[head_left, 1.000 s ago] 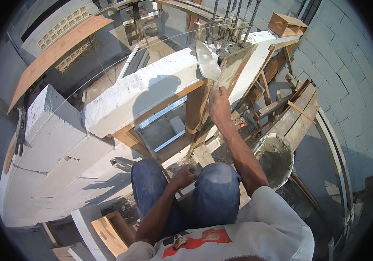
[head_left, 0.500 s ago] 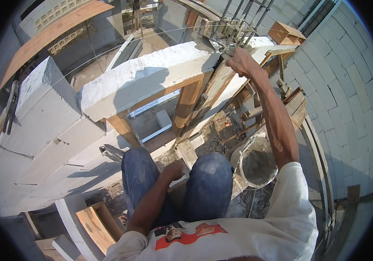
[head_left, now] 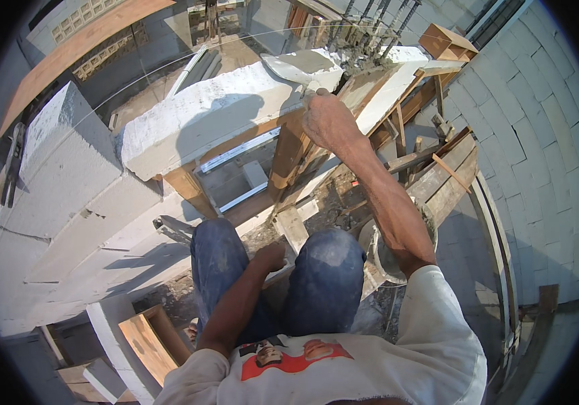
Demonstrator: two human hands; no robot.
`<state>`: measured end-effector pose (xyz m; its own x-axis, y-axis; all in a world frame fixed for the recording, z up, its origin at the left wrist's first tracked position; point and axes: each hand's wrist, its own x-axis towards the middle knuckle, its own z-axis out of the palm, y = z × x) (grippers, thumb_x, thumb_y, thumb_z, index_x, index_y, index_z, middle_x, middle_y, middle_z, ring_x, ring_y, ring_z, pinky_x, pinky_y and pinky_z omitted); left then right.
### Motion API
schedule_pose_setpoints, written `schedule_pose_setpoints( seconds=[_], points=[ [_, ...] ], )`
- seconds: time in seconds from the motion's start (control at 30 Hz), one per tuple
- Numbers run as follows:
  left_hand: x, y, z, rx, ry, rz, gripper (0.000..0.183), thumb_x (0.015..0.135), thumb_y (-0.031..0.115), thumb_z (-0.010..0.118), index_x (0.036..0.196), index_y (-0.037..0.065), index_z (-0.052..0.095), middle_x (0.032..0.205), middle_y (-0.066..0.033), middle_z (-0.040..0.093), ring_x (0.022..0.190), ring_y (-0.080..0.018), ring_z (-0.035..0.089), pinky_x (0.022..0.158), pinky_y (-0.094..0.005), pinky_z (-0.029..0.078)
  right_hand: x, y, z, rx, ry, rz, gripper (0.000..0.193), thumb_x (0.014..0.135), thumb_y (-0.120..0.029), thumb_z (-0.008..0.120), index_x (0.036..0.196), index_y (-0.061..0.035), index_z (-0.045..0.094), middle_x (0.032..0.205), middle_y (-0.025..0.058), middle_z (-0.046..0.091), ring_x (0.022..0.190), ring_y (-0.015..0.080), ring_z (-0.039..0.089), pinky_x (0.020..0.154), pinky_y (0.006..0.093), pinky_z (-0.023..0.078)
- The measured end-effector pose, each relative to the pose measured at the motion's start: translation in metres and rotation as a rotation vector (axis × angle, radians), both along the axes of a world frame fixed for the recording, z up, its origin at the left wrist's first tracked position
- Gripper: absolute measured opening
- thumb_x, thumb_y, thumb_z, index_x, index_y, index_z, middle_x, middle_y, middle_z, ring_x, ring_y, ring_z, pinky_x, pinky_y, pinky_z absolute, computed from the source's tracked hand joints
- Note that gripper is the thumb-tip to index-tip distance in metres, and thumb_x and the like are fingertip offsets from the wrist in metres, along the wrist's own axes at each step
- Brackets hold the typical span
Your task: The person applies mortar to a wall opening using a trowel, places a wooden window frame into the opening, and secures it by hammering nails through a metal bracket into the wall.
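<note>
Right hand (head_left: 331, 123): fingers closed round the handle of the trowel (head_left: 284, 70). Blade sits at the top of the white block (head_left: 198, 125), near its far right end, just left of wet mortar (head_left: 362, 62) around the rebar (head_left: 397, 32). Can't tell if it's touching. Left hand (head_left: 271, 256) between my knees, in shadow; can't tell how far closed or if holding anything. Bucket (head_left: 368, 244) partly behind my right forearm.

Metal trowel (head_left: 285, 70), rough-topped block (head_left: 222, 113)
</note>
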<state>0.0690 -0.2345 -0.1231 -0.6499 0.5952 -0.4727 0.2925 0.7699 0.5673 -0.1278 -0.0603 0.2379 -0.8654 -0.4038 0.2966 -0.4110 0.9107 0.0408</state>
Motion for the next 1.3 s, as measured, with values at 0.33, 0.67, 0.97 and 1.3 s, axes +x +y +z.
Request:
schedule_pose_setpoints(
  seconds=[0.33,0.67,0.97,1.3],
  points=[
    [-0.003,-0.003,0.004,0.289,0.038,0.050,0.022,0.091,0.019,0.075,0.107,0.005,0.070,0.101,-0.0185,0.074,0.099,-0.0379,0.072,0.085,-0.0455,0.057,0.090,0.010,-0.059,-0.294,-0.076,-0.076,0.054,0.094,-0.006,0.065,0.145,0.0075,0.053,0.118,0.0248,0.062,0.105,0.0421,0.071,0.084,0.0506,0.062],
    [-0.046,0.110,0.076,0.864,-0.578,0.197,0.070,0.098,0.031,0.080,0.149,-0.005,0.049,0.136,-0.0213,0.064,0.116,-0.0234,0.068,0.093,-0.0400,0.060,0.284,0.171,-0.034,-0.789,-0.242,-0.664,0.035,0.101,-0.023,0.072,0.125,0.0013,0.064,0.102,0.0234,0.071,0.092,0.0378,0.072,0.083,0.0456,0.056],
    [-0.042,0.232,0.141,0.795,-0.741,-0.052,0.057,0.088,0.007,0.085,0.132,-0.004,0.051,0.112,-0.0130,0.063,0.099,-0.0176,0.068,0.078,-0.0319,0.063,0.404,0.273,-0.073,0.033,-0.527,-1.022,0.025,0.095,-0.019,0.068,0.111,0.0001,0.067,0.109,0.0198,0.072,0.102,0.0429,0.073,0.083,0.0539,0.060],
    [-0.021,0.251,0.159,0.741,-0.766,-0.386,0.055,0.080,0.002,0.087,0.125,0.001,0.055,0.107,-0.0015,0.058,0.098,-0.0112,0.062,0.089,-0.0299,0.053,0.402,0.287,-0.169,0.431,-0.687,-1.027,0.030,0.097,-0.009,0.062,0.121,0.0087,0.062,0.111,0.0218,0.070,0.092,0.0366,0.078,0.076,0.0462,0.067]
  ],
)
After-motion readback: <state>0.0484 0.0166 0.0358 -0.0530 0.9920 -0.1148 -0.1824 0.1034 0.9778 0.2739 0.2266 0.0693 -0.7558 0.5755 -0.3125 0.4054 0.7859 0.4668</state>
